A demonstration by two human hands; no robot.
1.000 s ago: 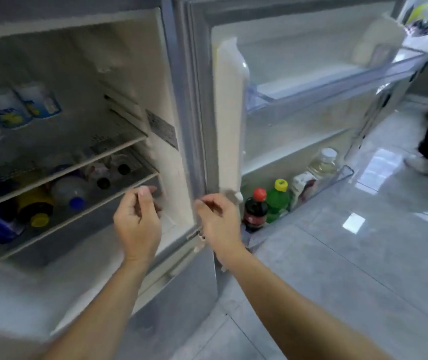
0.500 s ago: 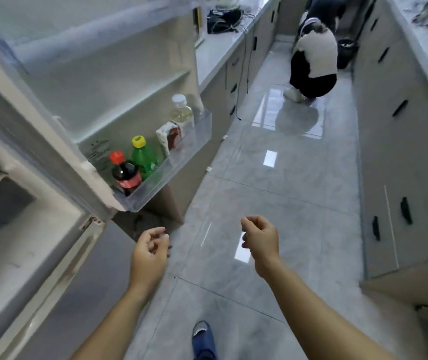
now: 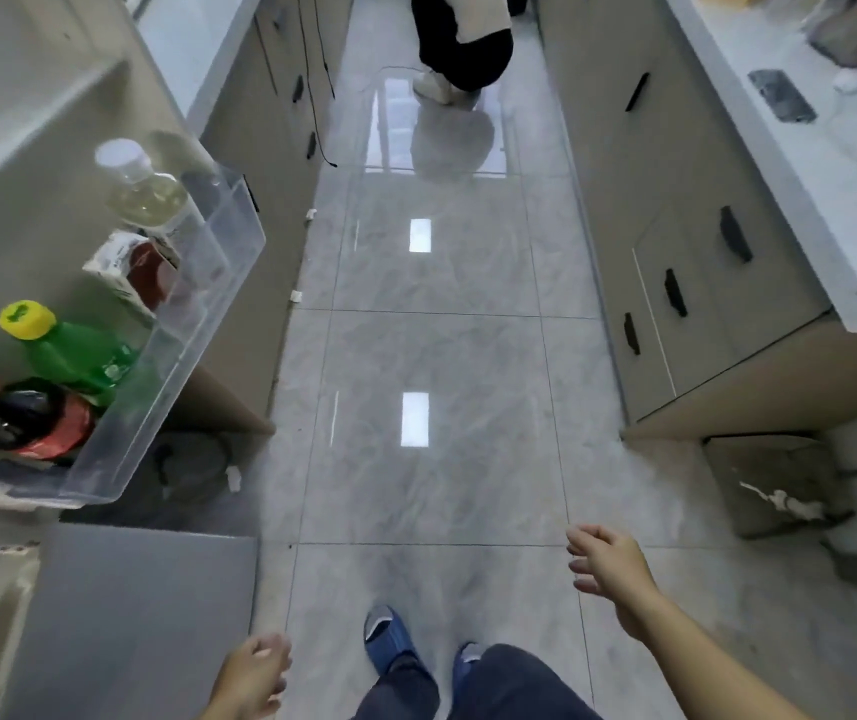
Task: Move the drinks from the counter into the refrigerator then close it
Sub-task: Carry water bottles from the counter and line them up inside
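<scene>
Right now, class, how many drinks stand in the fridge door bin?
4, in a row along the bin: cola nearest, then green bottle, carton, and clear bottle farthest. None looks hidden, though the nearest end of the bin is cut off.

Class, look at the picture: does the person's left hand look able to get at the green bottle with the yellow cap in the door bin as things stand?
Probably yes. The left hand hangs empty and loosely curled below the door bin, with no obstacle between. The green bottle stands with its neck and cap above the clear wall, so it looks graspable from above.
</scene>
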